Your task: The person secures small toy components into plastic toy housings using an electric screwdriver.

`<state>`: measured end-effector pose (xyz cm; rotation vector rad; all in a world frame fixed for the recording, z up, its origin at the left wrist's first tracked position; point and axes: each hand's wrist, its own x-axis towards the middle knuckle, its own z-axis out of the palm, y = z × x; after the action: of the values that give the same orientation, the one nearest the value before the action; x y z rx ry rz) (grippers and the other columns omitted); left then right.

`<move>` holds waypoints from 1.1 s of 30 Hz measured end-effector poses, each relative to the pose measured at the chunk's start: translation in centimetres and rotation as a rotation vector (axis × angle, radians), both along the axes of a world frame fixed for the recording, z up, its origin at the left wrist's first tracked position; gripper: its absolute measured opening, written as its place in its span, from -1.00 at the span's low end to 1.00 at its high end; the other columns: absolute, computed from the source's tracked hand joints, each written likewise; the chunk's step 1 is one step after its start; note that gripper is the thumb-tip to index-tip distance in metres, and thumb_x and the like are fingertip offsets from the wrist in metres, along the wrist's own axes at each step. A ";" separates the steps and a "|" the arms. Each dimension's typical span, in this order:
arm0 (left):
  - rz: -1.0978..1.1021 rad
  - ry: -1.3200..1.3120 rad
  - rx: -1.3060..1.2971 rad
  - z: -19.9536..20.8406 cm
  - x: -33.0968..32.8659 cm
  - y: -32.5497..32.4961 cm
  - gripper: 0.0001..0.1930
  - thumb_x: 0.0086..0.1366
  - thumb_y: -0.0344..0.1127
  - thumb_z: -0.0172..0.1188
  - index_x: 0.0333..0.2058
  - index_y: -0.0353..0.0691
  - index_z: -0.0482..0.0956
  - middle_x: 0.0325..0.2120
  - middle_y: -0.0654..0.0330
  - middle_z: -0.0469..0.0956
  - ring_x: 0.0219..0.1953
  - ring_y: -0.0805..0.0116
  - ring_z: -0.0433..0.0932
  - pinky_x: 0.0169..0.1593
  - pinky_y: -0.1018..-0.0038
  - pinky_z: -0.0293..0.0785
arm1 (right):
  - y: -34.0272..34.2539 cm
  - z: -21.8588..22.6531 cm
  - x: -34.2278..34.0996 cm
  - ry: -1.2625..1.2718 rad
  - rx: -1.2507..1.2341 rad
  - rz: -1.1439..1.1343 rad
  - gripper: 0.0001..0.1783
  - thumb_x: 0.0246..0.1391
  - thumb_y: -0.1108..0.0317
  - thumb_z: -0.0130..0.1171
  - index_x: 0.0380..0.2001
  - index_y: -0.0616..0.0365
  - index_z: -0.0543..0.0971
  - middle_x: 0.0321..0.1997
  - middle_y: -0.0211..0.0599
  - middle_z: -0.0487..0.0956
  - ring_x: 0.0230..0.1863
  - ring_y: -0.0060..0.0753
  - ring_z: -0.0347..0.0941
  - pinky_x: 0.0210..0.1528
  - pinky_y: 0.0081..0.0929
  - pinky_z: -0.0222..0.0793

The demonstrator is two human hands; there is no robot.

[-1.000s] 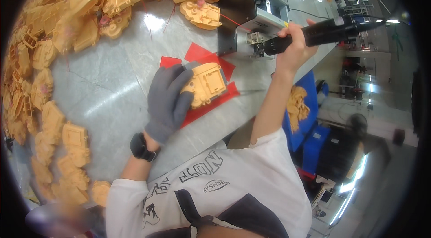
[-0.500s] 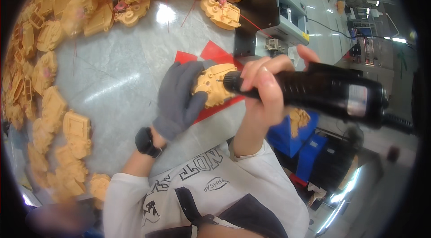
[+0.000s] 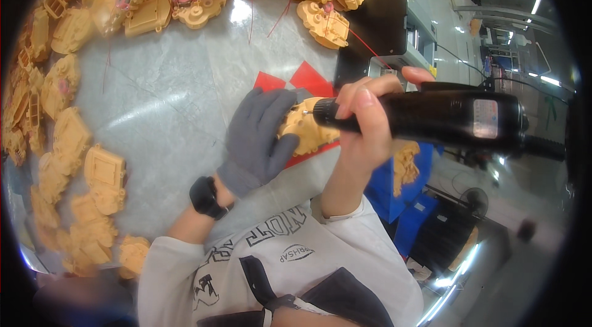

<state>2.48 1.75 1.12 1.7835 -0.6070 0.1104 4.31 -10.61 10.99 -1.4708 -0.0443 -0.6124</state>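
Note:
My left hand [image 3: 256,139], in a grey glove, holds a yellow-orange plastic housing [image 3: 303,133] against the table, its thumb on the near side and its fingers along the far side. A black electric screwdriver [image 3: 441,118] lies nearly level in my bare right hand [image 3: 370,120], fingers wrapped round its front end. The thin bit points left onto the housing's upper face; whether it sits in a screw is too small to tell. Under the housing are red sheets [image 3: 311,80], partly hidden by it and by my hands.
Many similar yellow housings [image 3: 105,170] are heaped along the table's left and far sides, some with thin red wires. A black and grey boxy device [image 3: 373,28] stands beyond my right hand. Below the table's right edge is a blue bin [image 3: 382,188] with yellow pieces.
The view has shifted a little, so the table and housings appear farther right. Both hands keep their hold, and the screwdriver stays at the housing with its rear end slightly higher in the picture.

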 end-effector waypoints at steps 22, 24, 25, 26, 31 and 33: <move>0.087 0.035 0.097 0.0 0.2 -0.5 -0.49 -0.01 -0.20 0.22 -0.08 -0.32 0.38 -0.31 0.02 0.45 -0.31 0.01 0.39 -0.20 0.21 0.32 | -0.2 -1.6 0.1 -0.012 0.073 -0.083 -0.45 -0.10 0.57 0.06 -0.02 0.17 0.12 -0.60 -0.30 0.40 -0.62 -0.50 0.34 -0.46 -0.53 0.37; 0.108 0.055 0.130 1.5 -0.4 -1.4 -0.36 -0.04 -0.17 0.26 0.01 -0.34 0.31 -0.34 0.01 0.45 -0.26 -0.01 0.39 -0.01 0.18 0.27 | -1.8 -1.8 -0.8 -0.069 0.243 -0.058 -0.39 -0.13 0.54 0.01 0.05 0.18 0.09 -0.63 -0.31 0.35 -0.64 -0.48 0.28 -0.48 -0.49 0.30; 0.103 0.088 0.212 1.8 -1.0 -1.1 -0.32 -0.02 -0.12 0.25 0.05 -0.35 0.28 -0.37 0.01 0.46 -0.25 0.00 0.41 0.12 0.16 0.18 | -1.9 -1.9 -1.4 -0.102 0.265 -0.112 -0.38 -0.13 0.53 -0.02 0.07 0.18 0.08 -0.64 -0.33 0.32 -0.64 -0.50 0.27 -0.48 -0.50 0.29; 0.084 0.115 0.260 2.4 -1.1 -1.1 -0.30 -0.01 -0.08 0.23 0.06 -0.34 0.27 -0.39 0.02 0.48 -0.24 0.02 0.43 0.18 0.13 0.13 | -2.9 -1.8 -2.5 -0.073 0.267 -0.202 -0.39 -0.13 0.53 -0.05 0.07 0.18 0.09 -0.61 -0.34 0.31 -0.63 -0.53 0.26 -0.49 -0.51 0.27; 0.143 0.228 0.258 2.7 -1.5 -2.2 -0.37 0.01 -0.10 0.21 0.06 -0.22 0.34 -0.44 0.10 0.50 -0.28 0.12 0.45 0.15 0.16 0.15 | -8.7 -0.4 -8.2 -0.105 0.305 -0.438 -0.48 -0.01 0.42 -0.07 0.08 0.10 0.16 -0.57 -0.49 0.21 -0.56 -0.63 0.18 -0.31 -0.53 0.18; 0.169 0.166 0.188 2.0 -1.4 -2.1 -0.43 0.00 -0.12 0.22 0.02 -0.19 0.40 -0.43 0.11 0.51 -0.29 0.15 0.46 0.10 0.21 0.21 | -8.6 -0.1 -8.0 -0.081 0.387 -0.540 -0.52 0.02 0.42 -0.07 0.07 0.11 0.18 -0.60 -0.50 0.19 -0.54 -0.64 0.15 -0.25 -0.57 0.14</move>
<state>1.12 -0.30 3.14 2.0019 -0.3565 0.0207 -3.65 -19.17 10.93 -1.0754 0.4000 -1.0523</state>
